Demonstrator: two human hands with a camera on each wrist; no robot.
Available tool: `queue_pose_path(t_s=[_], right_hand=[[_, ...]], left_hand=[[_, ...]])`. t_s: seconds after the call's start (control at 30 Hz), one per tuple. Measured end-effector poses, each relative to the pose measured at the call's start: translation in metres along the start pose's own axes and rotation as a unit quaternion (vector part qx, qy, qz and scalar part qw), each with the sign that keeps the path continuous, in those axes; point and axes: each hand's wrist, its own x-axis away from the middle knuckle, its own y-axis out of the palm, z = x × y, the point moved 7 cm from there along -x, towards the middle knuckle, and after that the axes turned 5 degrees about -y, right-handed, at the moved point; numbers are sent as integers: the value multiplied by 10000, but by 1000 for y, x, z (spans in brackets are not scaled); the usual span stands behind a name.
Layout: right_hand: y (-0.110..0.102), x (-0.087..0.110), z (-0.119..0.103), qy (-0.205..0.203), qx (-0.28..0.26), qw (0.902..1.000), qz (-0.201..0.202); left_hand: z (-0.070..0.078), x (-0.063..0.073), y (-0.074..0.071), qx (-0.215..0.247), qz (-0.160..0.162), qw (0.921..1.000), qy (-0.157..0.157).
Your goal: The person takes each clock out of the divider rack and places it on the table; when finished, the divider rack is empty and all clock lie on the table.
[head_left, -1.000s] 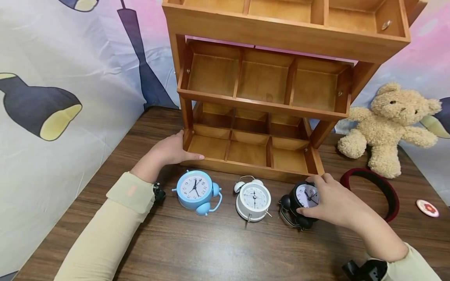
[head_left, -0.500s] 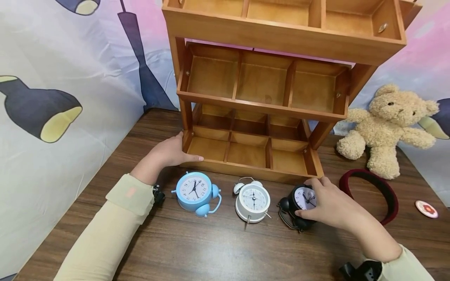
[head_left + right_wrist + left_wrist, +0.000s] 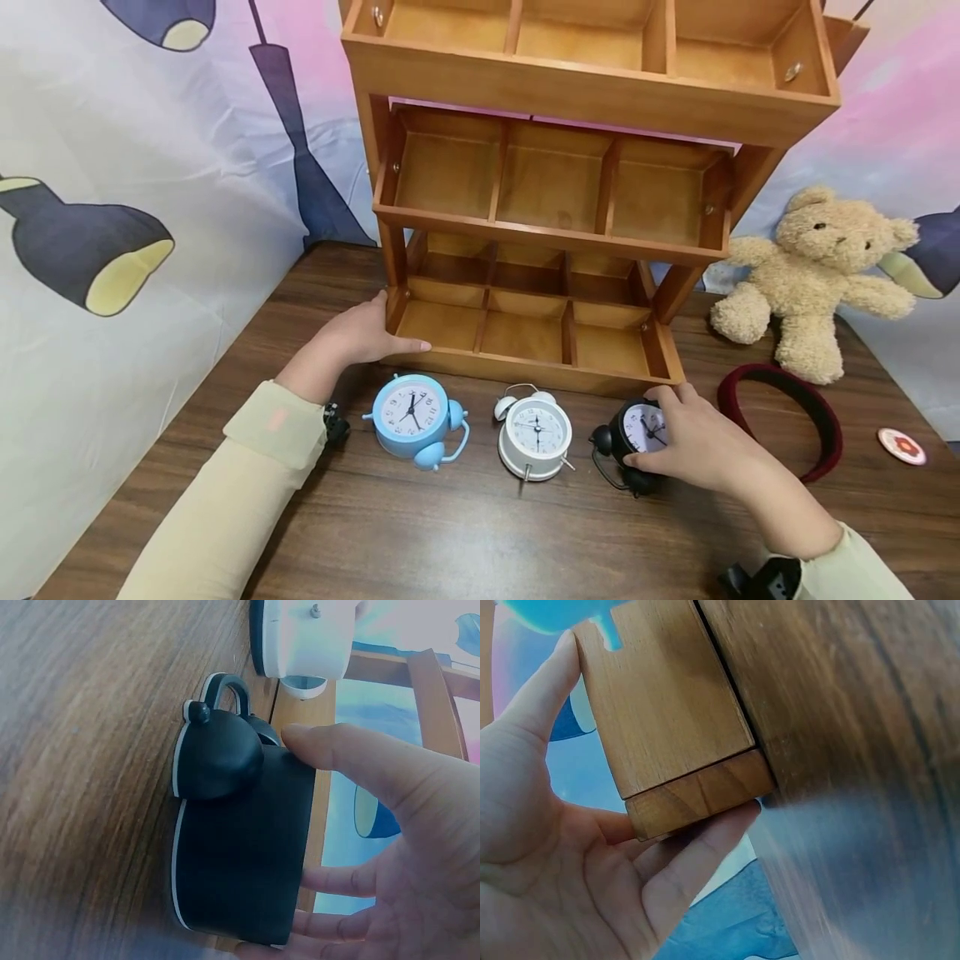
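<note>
My left hand [image 3: 351, 335] holds the lower left corner of a wooden tiered shelf [image 3: 517, 369], its thumb along the front board. In the left wrist view, fingers bend around the wooden end piece [image 3: 701, 793]. On the right, a black twin-bell alarm clock [image 3: 640, 432] lies face up on the table, gripped between thumb and fingers of my right hand [image 3: 701, 442]. The right wrist view shows its bells and handle beside the thumb. A white alarm clock [image 3: 537, 433] and a light blue one [image 3: 411, 412] lie between the hands, untouched.
A beige teddy bear [image 3: 813, 275] sits right of the shelf. In front of it stands a dark red headband [image 3: 821, 417], with a round flower badge [image 3: 902, 447] farther right. The shelf's divided trays rise at the back, before a printed cloth backdrop [image 3: 112, 125].
The head view has tilted slightly, so the scene sits a little lower and more to the left. Both hands keep their holds, and the clocks show no clear movement on the table.
</note>
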Motion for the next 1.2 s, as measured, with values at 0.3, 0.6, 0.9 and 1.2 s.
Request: queue_pose_path(t_s=[0.3,0.6,0.9,1.2], right_hand=[[-21,-9,-8,262,404,9975,515],[-29,-33,-16,323,212,9937,1053],[-23,-58,-12,576,122,9940,926],[-16,-61,-12,623,152,9945,823]], left_hand=[[5,10,-2,-430,459,9980,80],[31,42,-15,-823,1573,9822,606],[27,57,-7,-1000,1802,9767,602],[21,62,2,-1050,1751,9768,641]])
